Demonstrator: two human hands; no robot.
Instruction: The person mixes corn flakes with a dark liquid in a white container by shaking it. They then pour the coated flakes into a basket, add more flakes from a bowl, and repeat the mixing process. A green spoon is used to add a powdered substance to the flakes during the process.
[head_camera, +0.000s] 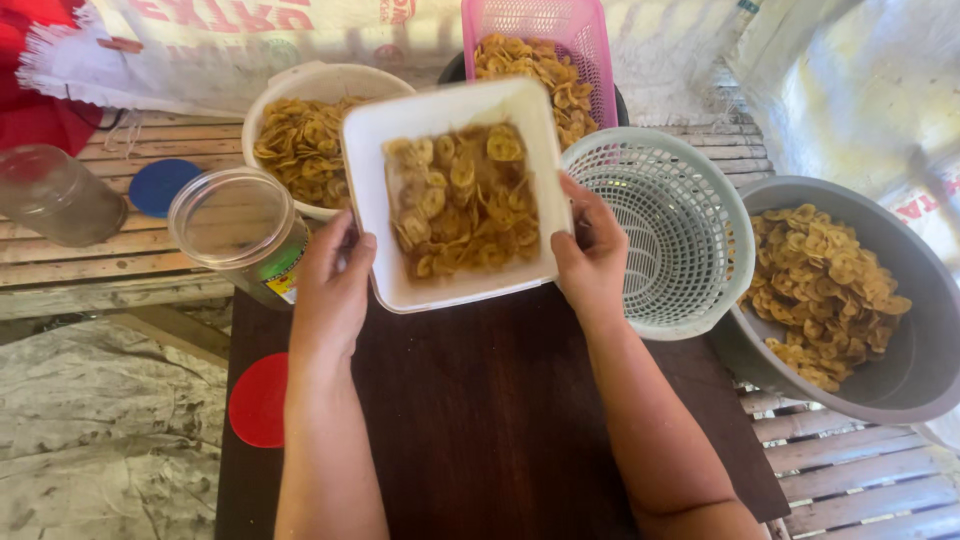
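A white square tub (372, 215) holding yellow banana chips (465, 200) is held tilted above a dark wooden board (480, 410). My left hand (332, 290) grips its left side and my right hand (590, 255) grips its right side. The chips inside look blurred. An open clear plastic jar (235, 225) stands just left of my left hand.
A white bowl of chips (300, 140) and a pink basket of chips (545, 50) sit behind the tub. A pale green perforated basket (665, 225) and a grey basin of chips (850, 300) are at the right. A red lid (258, 400), blue lid (160, 185) and second jar (55, 195) lie left.
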